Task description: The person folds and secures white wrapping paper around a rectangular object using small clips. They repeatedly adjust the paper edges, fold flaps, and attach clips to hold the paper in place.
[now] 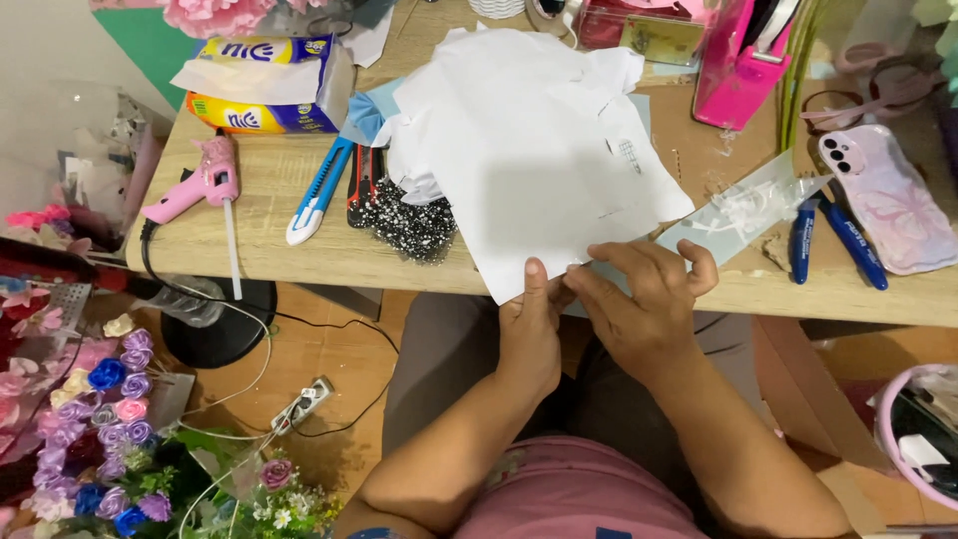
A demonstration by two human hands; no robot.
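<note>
Paper: white sheets (539,150), a loose crumpled stack, lie on the wooden counter (279,250) with the near corner hanging over the front edge toward the person's lap.
Left hand: left hand (529,329) comes up from below the counter edge, thumb pressed flat on top of the overhanging corner, fingers hidden under the sheet (so a pinch, as far as I can judge).
Right hand: right hand (649,299) is just beside the left, fingers (624,255) bent and narrow, tips on the same lower edge of the paper; thumb lifted clear near a clear plastic wrapper (743,215).
Handling, judged: very light, thin, limp. It sags where unsupported, creases and tears easily, and the sheets may slide over one another. No weight to fight.
Where to hold, judged: at the free overhanging corner, thumb above and fingers below, two hands spread along the edge to keep it flat.
Under the paper: black speckled mesh (414,225) pokes out at the left edge, touching the sheets.
Nearby, left: pink glue gun (200,185), blue utility knife (319,190), tissue pack (264,85).
Nearby, right: two blue pens (833,240), phone in a pale pink case (883,195), pink tape dispenser (743,60).
Floor: bunches of small artificial roses (110,399), a power strip (304,402).
</note>
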